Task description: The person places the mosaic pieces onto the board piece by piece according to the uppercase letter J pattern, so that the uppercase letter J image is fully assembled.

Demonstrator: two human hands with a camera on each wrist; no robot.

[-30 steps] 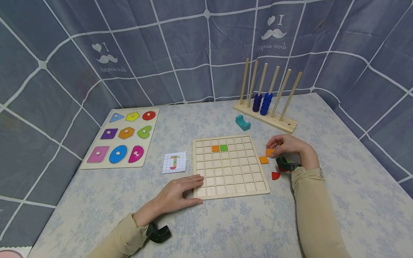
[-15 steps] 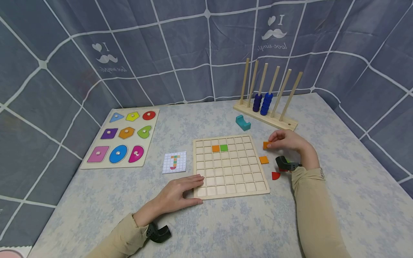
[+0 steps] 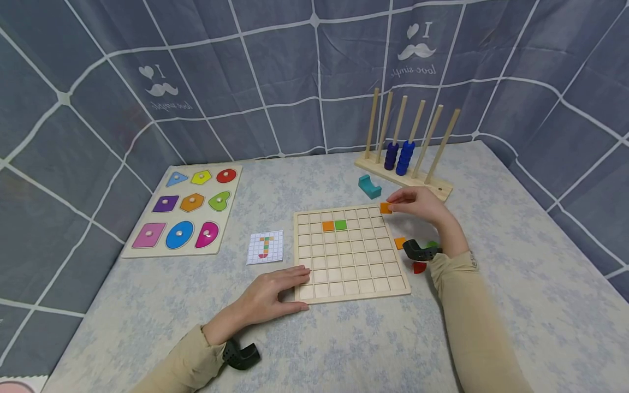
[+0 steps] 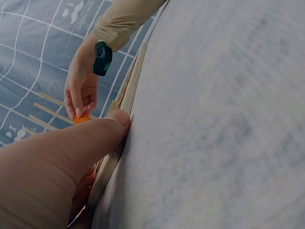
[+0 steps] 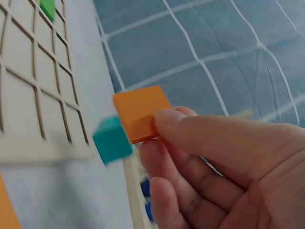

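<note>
An orange square tile (image 5: 139,110) is pinched between thumb and fingers of my right hand (image 3: 421,204), held over the far right corner of the wooden grid board (image 3: 339,275). At the board's near left corner my left hand (image 3: 267,295) rests, fingers fairly straight on its edge and thumb along the front side. In the grid's second row an orange tile (image 3: 327,226) and a green tile (image 3: 340,225) lie side by side. Another orange tile (image 3: 400,243), a red quarter-round piece (image 3: 419,268) and a partly hidden green piece (image 3: 432,244) lie right of the board.
A pattern card (image 3: 265,247) lies left of the board. Farther left is a knobbed shape puzzle (image 3: 223,218). A teal block (image 3: 369,186) and a peg stand with blue rings (image 3: 405,158) stand behind. Patterned curtain surrounds the table.
My right hand has picked up the orange tile from the table and carried it left and away from me to the board's far right corner. The left hand has stayed put.
</note>
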